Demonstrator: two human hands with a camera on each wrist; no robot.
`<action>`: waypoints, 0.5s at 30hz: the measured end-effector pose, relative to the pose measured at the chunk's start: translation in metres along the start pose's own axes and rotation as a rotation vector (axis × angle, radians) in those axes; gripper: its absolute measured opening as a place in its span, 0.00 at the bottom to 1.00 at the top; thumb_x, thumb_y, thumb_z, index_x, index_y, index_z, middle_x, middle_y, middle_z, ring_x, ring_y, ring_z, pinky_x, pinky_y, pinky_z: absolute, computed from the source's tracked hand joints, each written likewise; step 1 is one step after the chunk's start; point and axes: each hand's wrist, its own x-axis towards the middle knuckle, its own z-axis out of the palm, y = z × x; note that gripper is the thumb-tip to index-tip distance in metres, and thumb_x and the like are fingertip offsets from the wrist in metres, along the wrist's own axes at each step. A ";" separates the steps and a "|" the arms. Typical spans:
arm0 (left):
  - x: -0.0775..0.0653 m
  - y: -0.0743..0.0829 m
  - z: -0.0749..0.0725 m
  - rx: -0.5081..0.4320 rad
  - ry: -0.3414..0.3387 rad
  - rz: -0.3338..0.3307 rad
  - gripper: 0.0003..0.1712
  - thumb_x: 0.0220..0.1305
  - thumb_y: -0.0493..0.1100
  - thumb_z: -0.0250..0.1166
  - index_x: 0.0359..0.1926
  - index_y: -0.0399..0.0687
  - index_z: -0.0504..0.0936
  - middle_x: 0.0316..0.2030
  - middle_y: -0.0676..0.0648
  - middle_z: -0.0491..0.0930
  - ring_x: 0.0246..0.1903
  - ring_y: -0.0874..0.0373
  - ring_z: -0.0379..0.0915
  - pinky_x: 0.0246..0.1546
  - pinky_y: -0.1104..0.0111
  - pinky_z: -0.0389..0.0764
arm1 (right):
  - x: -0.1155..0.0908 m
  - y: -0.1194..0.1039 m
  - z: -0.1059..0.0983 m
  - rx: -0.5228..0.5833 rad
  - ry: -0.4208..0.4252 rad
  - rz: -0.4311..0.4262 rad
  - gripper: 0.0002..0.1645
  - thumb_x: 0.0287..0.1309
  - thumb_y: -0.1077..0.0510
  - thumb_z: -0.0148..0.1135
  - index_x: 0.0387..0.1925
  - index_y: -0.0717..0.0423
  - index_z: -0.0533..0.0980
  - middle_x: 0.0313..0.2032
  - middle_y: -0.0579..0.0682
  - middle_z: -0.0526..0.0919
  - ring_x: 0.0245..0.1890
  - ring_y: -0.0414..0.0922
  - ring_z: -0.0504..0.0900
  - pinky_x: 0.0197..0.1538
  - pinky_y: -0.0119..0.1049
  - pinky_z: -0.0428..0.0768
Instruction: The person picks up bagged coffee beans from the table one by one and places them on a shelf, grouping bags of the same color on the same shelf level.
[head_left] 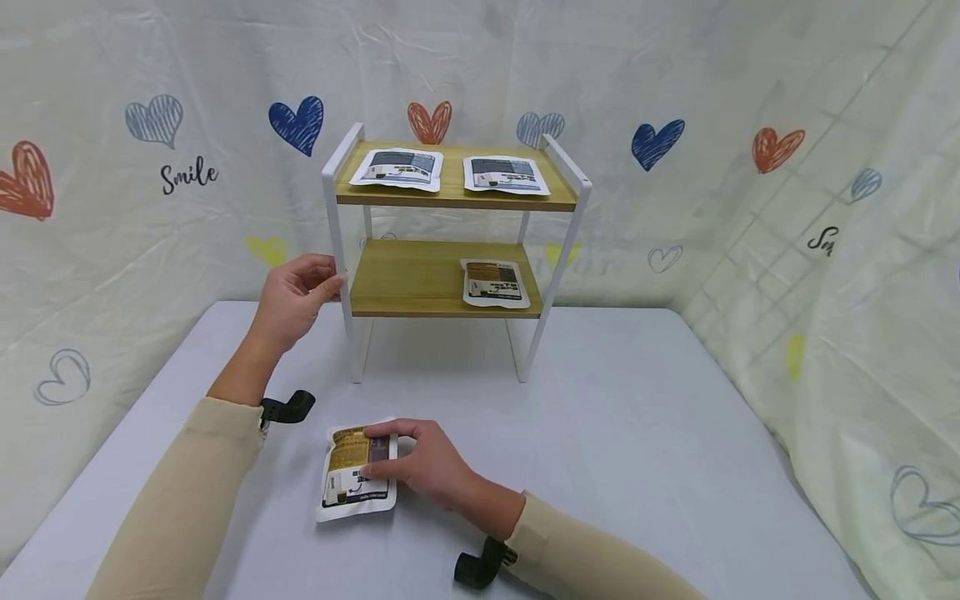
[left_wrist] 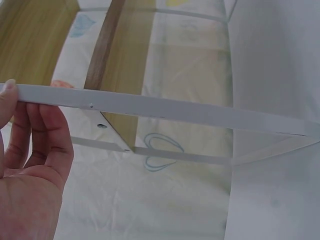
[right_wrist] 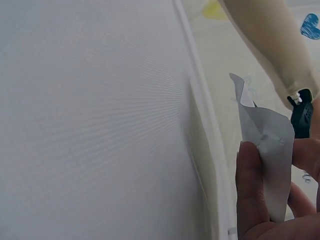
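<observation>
A two-tier shelf [head_left: 435,202] with white metal legs and wood-look boards stands at the back of the table. My left hand [head_left: 298,293] grips its left front leg, thumb in front; the left wrist view shows the fingers curled round the white bar [left_wrist: 165,106]. In my right hand [head_left: 431,462] is a white pouch [head_left: 347,483] with a gold and purple label, pinched by its right side over the near part of the table. The right wrist view shows the pouch's plain silvery face [right_wrist: 270,145] between thumb and fingers.
Two white pouches with blue labels, one left [head_left: 401,169] and one right [head_left: 506,175], lie on the top board. A brown-labelled pouch [head_left: 495,283] lies on the lower board's right side. Behind the white table [head_left: 637,433] hangs a sheet [head_left: 480,75] printed with hearts.
</observation>
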 end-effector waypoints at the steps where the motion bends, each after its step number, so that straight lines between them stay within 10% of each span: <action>1: 0.000 0.000 0.000 0.001 0.000 -0.004 0.12 0.69 0.37 0.67 0.52 0.42 0.84 0.37 0.60 0.86 0.39 0.64 0.84 0.41 0.77 0.86 | 0.001 0.000 -0.001 0.006 0.002 -0.001 0.27 0.48 0.61 0.82 0.49 0.34 0.87 0.61 0.39 0.80 0.66 0.46 0.69 0.62 0.40 0.82; 15: -0.001 0.000 0.000 0.014 0.004 -0.025 0.14 0.69 0.41 0.68 0.53 0.43 0.84 0.42 0.44 0.86 0.39 0.67 0.83 0.41 0.77 0.86 | 0.004 -0.009 -0.009 0.061 0.008 0.021 0.28 0.49 0.63 0.80 0.51 0.35 0.86 0.64 0.45 0.76 0.53 0.47 0.79 0.41 0.37 0.89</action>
